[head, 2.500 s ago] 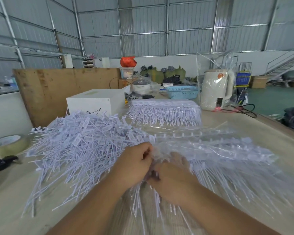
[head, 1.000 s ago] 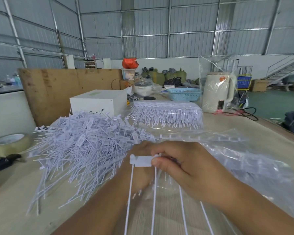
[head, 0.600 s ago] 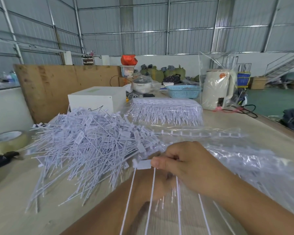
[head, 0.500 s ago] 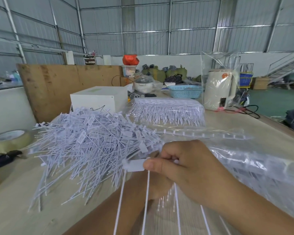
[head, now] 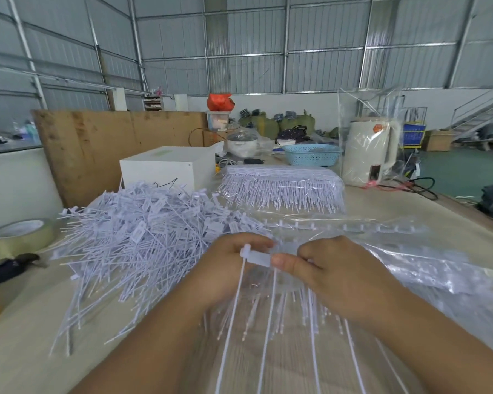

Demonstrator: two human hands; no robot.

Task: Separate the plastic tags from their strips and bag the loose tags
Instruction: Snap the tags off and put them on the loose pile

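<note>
A white plastic tag (head: 258, 256) sits at the middle of the view, raised a little above the table (head: 26, 351), its flat head crosswise and its thin tails hanging down toward the camera. The right hand (head: 333, 277) pinches the right end of the tag head between thumb and curled fingers, while the left hand (head: 225, 268) curls around the left end from behind, so both hands are closed on the same piece and nearly touching. More tails of the same strip hang below the hands, blurred. Just to the left lies a big heap of loose tags (head: 137, 240), spread in all directions on the tabletop. To the right and under the right wrist lies a clear plastic bag (head: 410, 260) with more white pieces inside. Farther back rests a bundle of tags still on their strips (head: 282, 189), wrapped in clear film. Behind it stand a white box (head: 168, 169), a blue basket (head: 310, 155) and a white kettle (head: 370, 152) inside a clear bag. At the left edge sit a roll of tape (head: 20, 234) and a dark-handled tool (head: 9, 268).
</note>
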